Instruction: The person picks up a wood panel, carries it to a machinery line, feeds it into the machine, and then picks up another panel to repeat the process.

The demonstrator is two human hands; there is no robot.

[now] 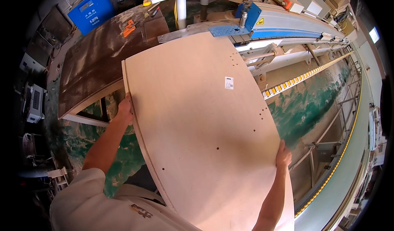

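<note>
I hold a large pale rectangular wooden panel (197,124), smooth-faced, drilled with small dark holes and bearing one small white sticker (229,83), flat in front of my chest. My left hand (124,108) is clamped on its left edge, my right hand (283,155) on its right edge, the two well apart. The panel's far end lies at a long grey and blue machine (287,24). To the left stands a dark brown worn worktable (90,67); below is a green mottled floor (308,104).
</note>
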